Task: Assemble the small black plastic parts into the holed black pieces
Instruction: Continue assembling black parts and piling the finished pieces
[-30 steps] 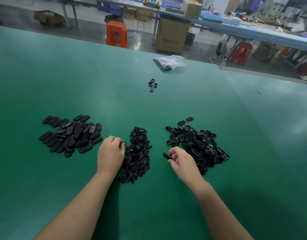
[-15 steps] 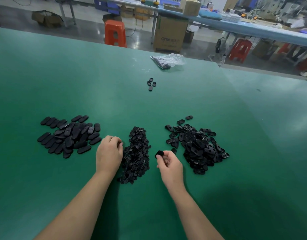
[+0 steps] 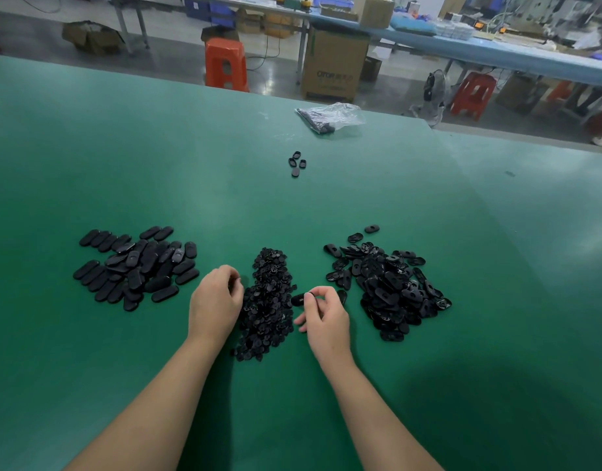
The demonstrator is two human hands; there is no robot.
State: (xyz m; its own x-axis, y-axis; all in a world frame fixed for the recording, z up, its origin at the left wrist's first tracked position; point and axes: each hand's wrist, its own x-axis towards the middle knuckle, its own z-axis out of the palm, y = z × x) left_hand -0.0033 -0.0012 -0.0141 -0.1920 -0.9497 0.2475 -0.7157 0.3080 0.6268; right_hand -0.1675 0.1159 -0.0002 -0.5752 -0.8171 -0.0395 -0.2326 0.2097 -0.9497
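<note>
Head view, right grip: right hand has thumb and forefinger pinched together on one holed piece, held just above the table.
Left grip: left hand has its fingers curled at the edge of the small parts; whether a part is caught between them cannot be told, since the fingertips are hidden.
Between the grips: pile of small parts, a long heap of tiny black bits, touching the left hand and just beside the held piece.
Outward from the right grip: pile of holed pieces, loose and tumbled, with a few strays on its far edge.
Outward from the left grip: pile of closed ovals, smooth-backed, probably the finished pieces.
Progress: judging by the piles, a good share is done but about as many holed pieces wait; the piece in hand is not yet fitted.
Far from both grips: four loose ovals, set apart.
Container: clear plastic bag at the table's far edge, mostly flat, with something dark at one end; what it is cannot be told.
</note>
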